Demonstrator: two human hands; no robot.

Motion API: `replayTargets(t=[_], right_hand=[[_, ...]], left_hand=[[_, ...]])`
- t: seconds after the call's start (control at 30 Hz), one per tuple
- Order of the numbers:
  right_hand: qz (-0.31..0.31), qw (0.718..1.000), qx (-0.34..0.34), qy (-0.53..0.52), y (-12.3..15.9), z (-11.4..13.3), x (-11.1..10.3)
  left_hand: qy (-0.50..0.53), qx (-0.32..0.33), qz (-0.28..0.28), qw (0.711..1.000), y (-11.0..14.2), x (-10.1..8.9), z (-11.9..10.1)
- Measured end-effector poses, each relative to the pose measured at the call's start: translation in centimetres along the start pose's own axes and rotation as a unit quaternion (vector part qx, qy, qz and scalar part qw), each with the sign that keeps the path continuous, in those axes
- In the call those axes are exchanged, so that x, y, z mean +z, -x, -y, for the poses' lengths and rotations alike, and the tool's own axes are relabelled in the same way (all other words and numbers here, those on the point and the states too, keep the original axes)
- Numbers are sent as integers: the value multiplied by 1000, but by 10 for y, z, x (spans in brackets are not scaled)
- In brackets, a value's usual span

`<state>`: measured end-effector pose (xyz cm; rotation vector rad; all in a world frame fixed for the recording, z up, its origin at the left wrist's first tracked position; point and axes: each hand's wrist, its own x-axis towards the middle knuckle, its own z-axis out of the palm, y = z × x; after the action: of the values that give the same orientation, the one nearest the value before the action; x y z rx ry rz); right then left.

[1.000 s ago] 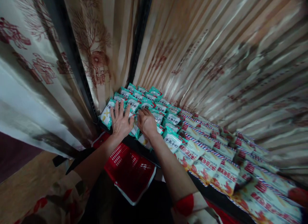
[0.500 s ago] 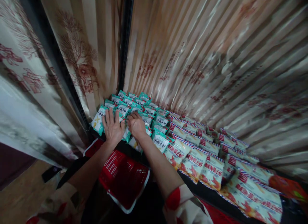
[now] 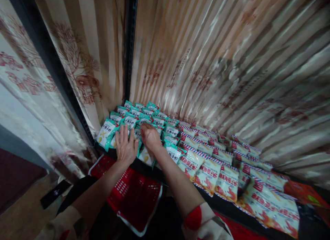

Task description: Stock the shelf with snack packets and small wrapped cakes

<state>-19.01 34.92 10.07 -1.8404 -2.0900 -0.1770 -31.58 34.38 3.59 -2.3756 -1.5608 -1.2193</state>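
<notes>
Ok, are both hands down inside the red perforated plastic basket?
No, the left hand and the right hand are both at the teal-and-white plastic snack packets, not inside the basket.

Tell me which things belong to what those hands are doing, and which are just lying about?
Part of it, seemingly:
- green packets
- left hand, spread against them
- right hand, curled among them

Just about:
- red-lettered packets alongside
- red basket below
- orange packet
- curtain behind
</notes>
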Motion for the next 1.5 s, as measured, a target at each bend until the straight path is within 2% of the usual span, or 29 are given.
replayTargets(t=[0.13,0.3,0.4,0.53,0.67,0.77,0.9,1.07,1.17,1.27,1.4,1.5], right_hand=[[-9,998,53,35,12,-24,-24],[34,992,102,64,18,-43,-43],[55,995,62,48,17,-43,-41],[84,996,17,31,10,-32,-32],[123,992,20,29,4,-26,-29],[89,995,43,16,4,-38,-35],[52,996,63,20,9,-69,-46],[97,991,90,37,10,-97,-42],[119,987,107,23,5,-103,-34],[144,984,105,15,-3,-104,-28],[152,984,93,9,-10,-106,-25],[122,986,117,13,-13,-110,-22]], left_hand=[[14,60,52,997,15,3,-22],[15,54,60,997,21,5,-31],[23,37,44,998,21,10,-28],[44,46,39,997,23,17,-25],[39,64,33,997,24,19,-22],[33,87,32,995,22,15,-21],[19,125,45,991,2,13,-30],[8,158,105,982,-45,27,-54],[-19,169,165,971,-65,34,-61],[-47,176,229,956,-71,38,-60],[-77,177,237,952,-79,41,-58],[-86,164,253,950,-93,45,-63]])
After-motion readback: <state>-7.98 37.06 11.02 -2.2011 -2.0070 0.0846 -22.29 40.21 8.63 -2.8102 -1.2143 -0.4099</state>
